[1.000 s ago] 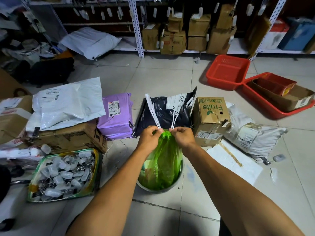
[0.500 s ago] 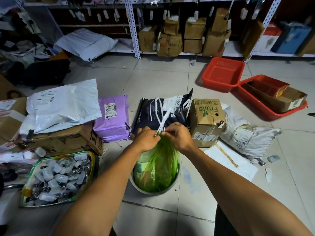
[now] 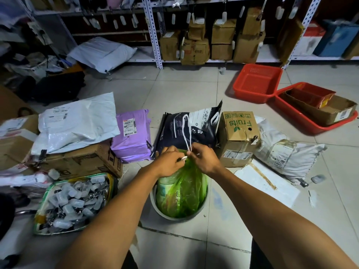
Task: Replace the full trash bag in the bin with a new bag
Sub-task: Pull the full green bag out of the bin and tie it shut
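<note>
A full green trash bag (image 3: 182,189) sits in a small round grey bin (image 3: 172,216) on the tiled floor. Its neck is gathered and white drawstrings (image 3: 186,133) stick up from it in a loop. My left hand (image 3: 168,162) pinches the strings at the bag's neck from the left. My right hand (image 3: 204,159) pinches them from the right, fingertips almost touching the left hand. The knot itself is mostly hidden by my fingers.
Behind the bin lean a dark printed bag (image 3: 192,129), a purple parcel (image 3: 133,135) and a "Fruits" carton (image 3: 240,136). A tray of small clips (image 3: 73,202) lies left, red baskets (image 3: 258,83) far right, white parcels (image 3: 287,156) right, shelving with boxes (image 3: 196,47) behind.
Both hands have come closer together at the bag's neck. The two long drawstring ends that stood apart are now drawn into one short loop above my fingers.
</note>
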